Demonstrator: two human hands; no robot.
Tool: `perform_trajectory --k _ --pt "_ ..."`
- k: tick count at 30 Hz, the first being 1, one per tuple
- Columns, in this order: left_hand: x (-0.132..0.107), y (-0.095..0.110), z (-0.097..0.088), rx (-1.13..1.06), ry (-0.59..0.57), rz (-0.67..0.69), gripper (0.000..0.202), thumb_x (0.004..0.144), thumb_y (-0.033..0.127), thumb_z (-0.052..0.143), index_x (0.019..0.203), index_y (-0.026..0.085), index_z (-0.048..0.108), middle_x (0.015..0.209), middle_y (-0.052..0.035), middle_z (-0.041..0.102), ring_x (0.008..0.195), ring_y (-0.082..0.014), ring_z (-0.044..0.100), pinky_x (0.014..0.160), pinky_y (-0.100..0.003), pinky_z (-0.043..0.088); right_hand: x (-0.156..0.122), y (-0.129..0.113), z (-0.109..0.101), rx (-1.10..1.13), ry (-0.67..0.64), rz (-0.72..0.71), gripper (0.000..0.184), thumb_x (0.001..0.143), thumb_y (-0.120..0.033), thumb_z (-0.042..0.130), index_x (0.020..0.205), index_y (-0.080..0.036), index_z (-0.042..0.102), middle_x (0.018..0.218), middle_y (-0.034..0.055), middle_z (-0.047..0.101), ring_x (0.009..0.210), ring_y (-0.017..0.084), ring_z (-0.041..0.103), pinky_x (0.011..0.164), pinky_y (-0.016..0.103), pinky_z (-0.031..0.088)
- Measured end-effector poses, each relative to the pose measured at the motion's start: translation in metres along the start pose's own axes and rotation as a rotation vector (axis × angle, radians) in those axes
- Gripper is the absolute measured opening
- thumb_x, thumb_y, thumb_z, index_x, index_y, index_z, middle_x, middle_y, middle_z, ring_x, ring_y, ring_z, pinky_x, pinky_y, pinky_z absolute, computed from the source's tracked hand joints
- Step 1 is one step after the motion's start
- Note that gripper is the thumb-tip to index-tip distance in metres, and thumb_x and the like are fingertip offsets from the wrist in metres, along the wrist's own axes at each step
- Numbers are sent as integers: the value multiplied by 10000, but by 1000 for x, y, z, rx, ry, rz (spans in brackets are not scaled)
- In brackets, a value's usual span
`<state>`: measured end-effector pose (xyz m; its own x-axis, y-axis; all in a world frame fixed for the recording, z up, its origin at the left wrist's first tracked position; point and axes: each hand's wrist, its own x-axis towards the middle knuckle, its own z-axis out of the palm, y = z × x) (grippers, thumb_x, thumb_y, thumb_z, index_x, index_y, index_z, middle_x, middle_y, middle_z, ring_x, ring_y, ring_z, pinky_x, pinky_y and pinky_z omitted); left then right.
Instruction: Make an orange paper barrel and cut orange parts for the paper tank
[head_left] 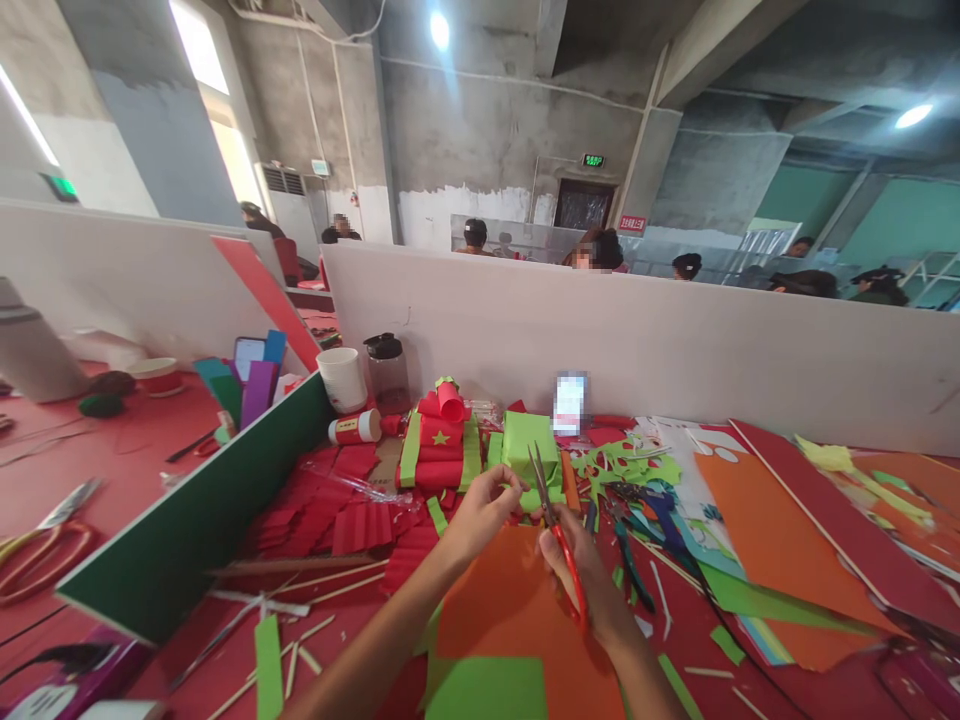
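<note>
My right hand (581, 575) grips red-handled scissors (553, 525), blades pointing up and away toward a folded green paper piece (529, 450). My left hand (480, 515) is closed in a pinch on the edge of that green paper, just left of the blades. Both hands hover over an orange paper sheet (510, 600) on the red table. Behind the green piece stands a red and green paper model with a yellow star (440, 440).
A green divider board (195, 520) slants along the left. Folded red paper strips (337, 520), wooden sticks (300, 590), a white cup (342, 378), a dark jar (388, 372) and a phone (569, 402) lie around. Orange and red sheets (787, 540) lie right. White partition (637, 340) behind, people beyond.
</note>
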<state>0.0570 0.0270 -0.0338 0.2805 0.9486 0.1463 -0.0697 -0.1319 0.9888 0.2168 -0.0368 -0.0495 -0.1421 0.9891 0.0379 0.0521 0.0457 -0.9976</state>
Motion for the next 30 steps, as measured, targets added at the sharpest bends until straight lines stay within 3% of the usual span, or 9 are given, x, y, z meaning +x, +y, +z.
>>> perform_trajectory --k 8,19,30 --pt "1 0 -3 2 71 5 114 778 282 549 760 177 510 616 42 543 559 -109 519 553 -212 421 -3 -13 2 -24 -68 11 427 839 -588 603 1056 -221 583 703 -28 519 482 99 404 448 204 313" --pt "1 -4 -3 13 52 44 50 790 226 512 775 179 505 614 51 497 562 -104 496 567 -217 429 -2 -8 2 -25 -69 69 448 835 -607 593 1048 -214 566 650 -59 465 391 63 317 376 190 260" --pt "0 -1 -3 1 53 37 38 767 215 510 769 180 497 596 55 477 551 -103 479 554 -219 431 1 0 1 -27 -70 44 411 843 -555 615 1059 -209 568 661 -53 480 429 71 347 390 188 261"
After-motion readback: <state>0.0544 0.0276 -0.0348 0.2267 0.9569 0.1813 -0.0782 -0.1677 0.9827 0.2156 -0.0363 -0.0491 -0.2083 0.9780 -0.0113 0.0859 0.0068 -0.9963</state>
